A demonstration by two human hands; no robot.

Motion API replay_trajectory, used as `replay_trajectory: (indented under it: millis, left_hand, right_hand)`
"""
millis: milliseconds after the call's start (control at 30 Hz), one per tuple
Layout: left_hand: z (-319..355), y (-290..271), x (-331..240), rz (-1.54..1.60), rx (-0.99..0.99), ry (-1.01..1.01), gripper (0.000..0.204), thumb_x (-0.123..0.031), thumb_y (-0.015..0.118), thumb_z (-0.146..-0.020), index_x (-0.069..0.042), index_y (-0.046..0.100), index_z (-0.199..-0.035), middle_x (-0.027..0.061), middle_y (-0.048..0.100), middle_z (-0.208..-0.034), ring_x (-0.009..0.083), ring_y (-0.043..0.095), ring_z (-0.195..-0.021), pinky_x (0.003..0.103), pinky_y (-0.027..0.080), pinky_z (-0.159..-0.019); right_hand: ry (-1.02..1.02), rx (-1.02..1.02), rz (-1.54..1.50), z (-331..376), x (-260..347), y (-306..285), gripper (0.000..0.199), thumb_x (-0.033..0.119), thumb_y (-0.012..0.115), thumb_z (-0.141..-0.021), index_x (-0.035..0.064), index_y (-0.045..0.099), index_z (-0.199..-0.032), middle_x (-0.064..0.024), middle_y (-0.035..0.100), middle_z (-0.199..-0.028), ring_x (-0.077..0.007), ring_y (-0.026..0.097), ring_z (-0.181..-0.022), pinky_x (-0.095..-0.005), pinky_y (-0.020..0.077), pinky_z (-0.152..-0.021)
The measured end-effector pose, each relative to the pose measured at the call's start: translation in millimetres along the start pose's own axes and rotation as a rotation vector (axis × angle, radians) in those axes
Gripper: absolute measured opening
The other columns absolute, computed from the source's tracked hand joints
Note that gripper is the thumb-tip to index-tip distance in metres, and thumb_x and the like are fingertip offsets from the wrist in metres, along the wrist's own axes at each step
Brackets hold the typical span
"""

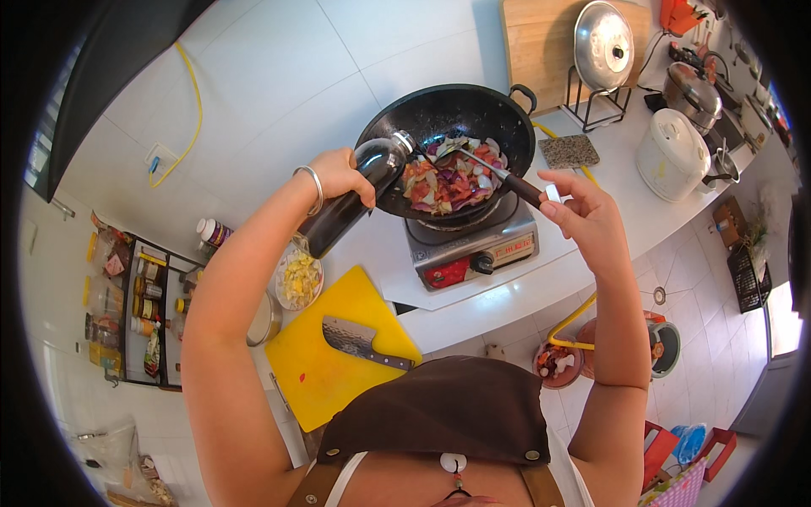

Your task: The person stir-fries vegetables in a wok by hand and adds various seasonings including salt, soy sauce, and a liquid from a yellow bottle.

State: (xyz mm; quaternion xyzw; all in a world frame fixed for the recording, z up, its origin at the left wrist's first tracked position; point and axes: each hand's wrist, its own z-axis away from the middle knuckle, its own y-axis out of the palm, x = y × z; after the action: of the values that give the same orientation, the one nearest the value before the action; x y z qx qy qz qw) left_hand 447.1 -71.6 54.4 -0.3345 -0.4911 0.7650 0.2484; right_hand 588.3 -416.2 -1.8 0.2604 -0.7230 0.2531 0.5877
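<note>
Tilting dark bottle (351,198) over wok (397,118), left hand (338,173) gripping

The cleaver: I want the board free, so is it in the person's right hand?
No, the cleaver lies on the yellow cutting board, while the right hand holds the spatula handle.

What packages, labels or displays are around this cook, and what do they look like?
Dark bottle: in the left hand, tilted over the wok; dark label.
Stove panel: front of the grey stove under the wok; small red strip, red patch beside a black knob.
White bottle: counter left of the stove; white cap, colourful label.
Jars: black rack at far left; yellow and brown contents, mixed labels.
Packets: left of the rack; clear, with red and yellow.
</note>
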Motion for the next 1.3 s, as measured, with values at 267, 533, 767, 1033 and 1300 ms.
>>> replay_trajectory:
  millis: [267,533,767,1033,1300]
  left_hand:
    - [13.4,-1.8,6.9,-0.004,0.004,-0.025,0.065,-0.028,0.085,-0.040,0.002,0.056,-0.089,0.0127,0.059,-0.080,0.0246,0.058,-0.075,0.032,0.048,-0.067]
    - [26.6,2.4,24.9,0.157,-0.045,-0.034,0.063,-0.020,0.083,-0.042,0.002,0.058,-0.095,0.0137,0.061,-0.086,0.0250,0.059,-0.078,0.034,0.049,-0.071]
    - [43.8,24.0,57.2,0.763,-0.047,0.282,0.075,-0.014,0.083,-0.048,0.003,0.051,-0.113,0.0137,0.062,-0.095,0.0240,0.060,-0.088,0.032,0.047,-0.081]
    - [96.0,57.3,98.6,0.869,0.125,0.511,0.077,-0.017,0.086,-0.044,-0.004,0.051,-0.111,0.0062,0.054,-0.103,0.0173,0.053,-0.097,0.030,0.043,-0.086]
    - [173.7,93.1,176.1,1.018,0.280,0.535,0.076,-0.019,0.086,-0.048,-0.004,0.052,-0.114,0.0064,0.056,-0.100,0.0177,0.055,-0.095,0.031,0.046,-0.083]
  right_hand:
    - [0.027,0.149,-0.301,-18.6,7.2,26.0,0.038,0.003,0.066,-0.081,0.0037,0.058,-0.118,-0.0021,0.060,-0.094,-0.0040,0.053,-0.068,-0.0194,0.0427,-0.059]
    - [0.076,0.261,-0.154,-51.1,16.7,65.9,0.038,0.007,0.063,-0.083,0.0026,0.055,-0.120,-0.0023,0.063,-0.093,-0.0069,0.050,-0.066,-0.0186,0.0381,-0.056]
    - [0.031,0.370,-0.200,-80.6,30.2,108.1,0.036,0.008,0.064,-0.084,-0.0006,0.055,-0.118,-0.0028,0.060,-0.091,-0.0080,0.052,-0.069,-0.0196,0.0404,-0.058]
    - [-0.043,0.782,0.042,-77.6,71.3,163.7,0.041,-0.002,0.066,-0.080,0.0062,0.061,-0.120,-0.0033,0.063,-0.092,-0.0056,0.052,-0.068,-0.0217,0.0435,-0.055]
    - [-0.729,1.114,0.315,-43.4,83.8,252.6,0.044,0.002,0.071,-0.069,0.0075,0.063,-0.111,-0.0116,0.066,-0.100,-0.0280,0.061,-0.082,-0.0321,0.0497,-0.072]
